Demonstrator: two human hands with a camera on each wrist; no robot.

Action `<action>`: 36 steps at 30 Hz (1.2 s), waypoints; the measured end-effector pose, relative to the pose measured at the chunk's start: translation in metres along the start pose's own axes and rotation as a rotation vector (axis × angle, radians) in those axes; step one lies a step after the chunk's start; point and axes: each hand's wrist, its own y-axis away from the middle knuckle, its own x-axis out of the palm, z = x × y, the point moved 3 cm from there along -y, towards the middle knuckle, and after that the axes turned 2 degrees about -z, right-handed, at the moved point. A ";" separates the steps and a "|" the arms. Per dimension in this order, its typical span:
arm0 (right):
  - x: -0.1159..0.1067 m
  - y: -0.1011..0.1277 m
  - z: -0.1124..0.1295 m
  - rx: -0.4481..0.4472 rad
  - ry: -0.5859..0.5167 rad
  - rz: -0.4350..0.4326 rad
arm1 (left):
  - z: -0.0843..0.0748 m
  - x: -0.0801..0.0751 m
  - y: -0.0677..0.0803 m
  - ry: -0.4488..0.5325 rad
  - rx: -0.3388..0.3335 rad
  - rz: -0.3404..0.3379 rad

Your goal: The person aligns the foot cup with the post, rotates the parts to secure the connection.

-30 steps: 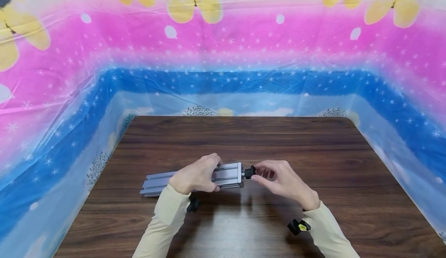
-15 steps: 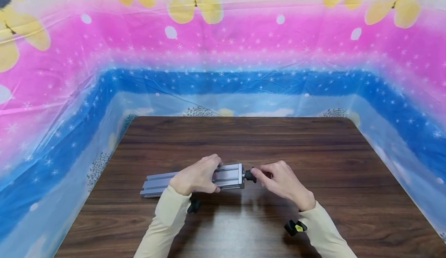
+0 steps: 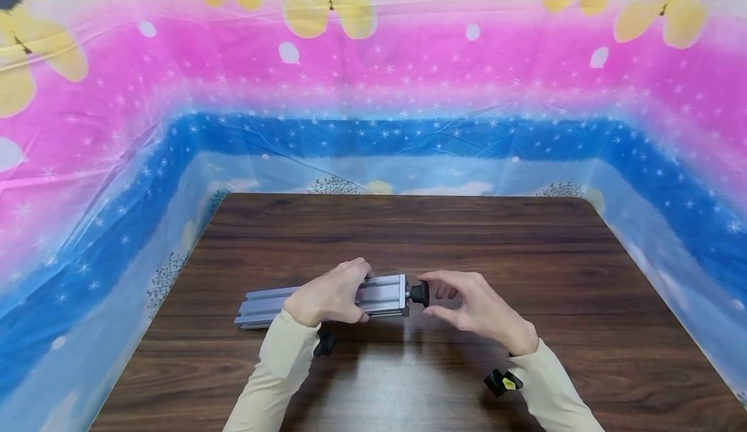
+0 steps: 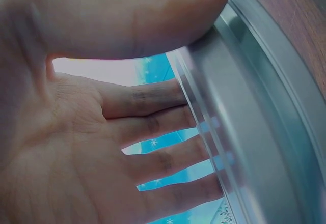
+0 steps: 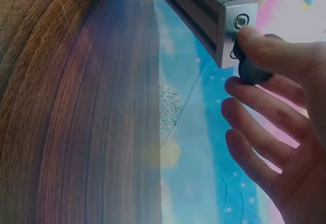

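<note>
Backdrop: plastic sheet (image 3: pixel 373 95) printed in pink and blue bands with white stars; yellow and striped cartoon shapes at its top edge are cut off by the frame. No readable writing anywhere.

Table (image 3: pixel 408 224): dark wood grain, near edge out of frame.

Metal bar (image 3: pixel 327 299): grey slotted aluminium rail, lying across the table near its front, long axis left to right. Its middle is hidden under the left hand (image 3: pixel 329 297), which grips it, thumb on the near side and fingers curled over the far side. In the left wrist view the fingers (image 4: pixel 153 127) disappear behind the bar; their tips are not visible.

Knob (image 3: pixel 419 294): small, black, at the right end face of the bar, on a short stem. The right hand (image 3: pixel 473 305) pinches it between thumb and forefinger; other fingers loosely spread. The right wrist view shows the knob (image 5: pixel 252 68) mostly covered by the thumb.

Black clips at both wrists, the right one (image 3: pixel 503 382) with a yellow tag; marking too small to read.
</note>
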 end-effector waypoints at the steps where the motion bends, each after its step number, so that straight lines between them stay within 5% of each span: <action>1: 0.000 0.000 0.000 0.005 0.001 0.002 | 0.000 0.000 0.000 0.000 0.000 0.001; 28: 0.004 -0.002 -0.002 0.219 0.095 0.031 | -0.001 0.000 0.000 -0.014 0.008 -0.002; 36: -0.007 0.003 -0.001 0.018 -0.034 -0.013 | -0.001 -0.001 0.000 0.009 -0.006 0.008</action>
